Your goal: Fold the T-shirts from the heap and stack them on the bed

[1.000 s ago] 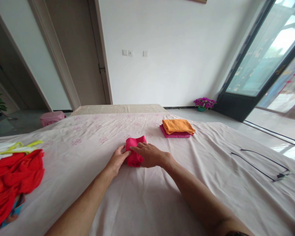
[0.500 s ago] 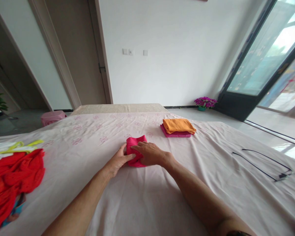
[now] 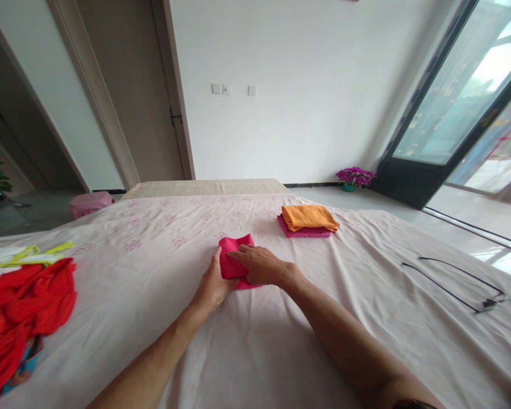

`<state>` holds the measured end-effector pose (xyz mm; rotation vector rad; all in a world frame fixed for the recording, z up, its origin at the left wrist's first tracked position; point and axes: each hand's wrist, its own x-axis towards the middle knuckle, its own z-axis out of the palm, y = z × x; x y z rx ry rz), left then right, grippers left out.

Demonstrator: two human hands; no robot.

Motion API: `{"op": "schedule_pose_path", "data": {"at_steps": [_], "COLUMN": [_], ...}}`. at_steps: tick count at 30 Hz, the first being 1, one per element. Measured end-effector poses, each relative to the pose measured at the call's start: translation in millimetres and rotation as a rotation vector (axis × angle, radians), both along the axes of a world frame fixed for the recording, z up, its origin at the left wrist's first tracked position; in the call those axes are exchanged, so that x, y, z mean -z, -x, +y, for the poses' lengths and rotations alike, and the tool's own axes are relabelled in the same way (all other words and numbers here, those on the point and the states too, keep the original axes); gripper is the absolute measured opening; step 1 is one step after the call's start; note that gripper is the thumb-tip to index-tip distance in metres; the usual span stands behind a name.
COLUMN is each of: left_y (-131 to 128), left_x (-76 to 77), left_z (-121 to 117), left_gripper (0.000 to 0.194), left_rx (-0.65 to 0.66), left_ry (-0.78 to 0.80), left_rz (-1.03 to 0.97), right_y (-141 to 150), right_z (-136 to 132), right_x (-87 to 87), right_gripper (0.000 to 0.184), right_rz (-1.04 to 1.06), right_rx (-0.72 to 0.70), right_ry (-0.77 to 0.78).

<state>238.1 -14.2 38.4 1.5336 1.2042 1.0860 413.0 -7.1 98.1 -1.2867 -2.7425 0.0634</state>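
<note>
A bright pink folded cloth (image 3: 233, 263) lies in front of me on the bedsheet. My left hand (image 3: 213, 287) is closed round its left side, with the fingers partly hidden beneath or behind the fabric. From the right, my right hand (image 3: 266, 264) grips the same cloth, its fingers reaching over the top and its thumb side tucked low. A strip of pink shows below my right hand. Beyond it, to the right, an orange folded cloth (image 3: 310, 217) rests on a magenta folded cloth (image 3: 303, 231).
Red crumpled clothing (image 3: 29, 298) and white cloth with yellow straps (image 3: 29, 255) lie at the left. Black-framed glasses (image 3: 455, 281) rest on the pale bedsheet (image 3: 306, 341) at the right. A pink stool (image 3: 92, 203) and purple flowers (image 3: 355, 176) stand on the floor behind.
My left hand has turned and moved slightly down and right; its thumb has left the front of the pink cloth. My right hand has barely moved.
</note>
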Motion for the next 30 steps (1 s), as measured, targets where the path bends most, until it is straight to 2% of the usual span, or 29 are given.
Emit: {"op": "schedule_pose_path", "data": {"at_steps": [5, 12, 19, 30], "left_y": [-3, -5, -3, 0], "left_x": [-3.5, -5.0, -13.4, -11.3], "left_z": [-4, -4, -8, -4], "left_gripper": [0.094, 0.093, 0.091, 0.087], "left_rx": [-0.058, -0.073, -0.063, -0.066], "left_ry": [-0.055, -0.078, -0.056, 0.001], "left_rz": [0.044, 0.141, 0.201, 0.175], "right_y": [-1, -2, -2, 3], "right_z": [0, 0, 2, 3], "right_x": [-3.5, -5.3, -4.1, 8.7], "right_gripper": [0.049, 0.054, 0.039, 0.05], "right_rz": [0.033, 0.048, 0.091, 0.041], "right_rx": [0.005, -0.01, -0.01, 0.016], "right_ry": [0.047, 0.088, 0.08, -0.04]}}
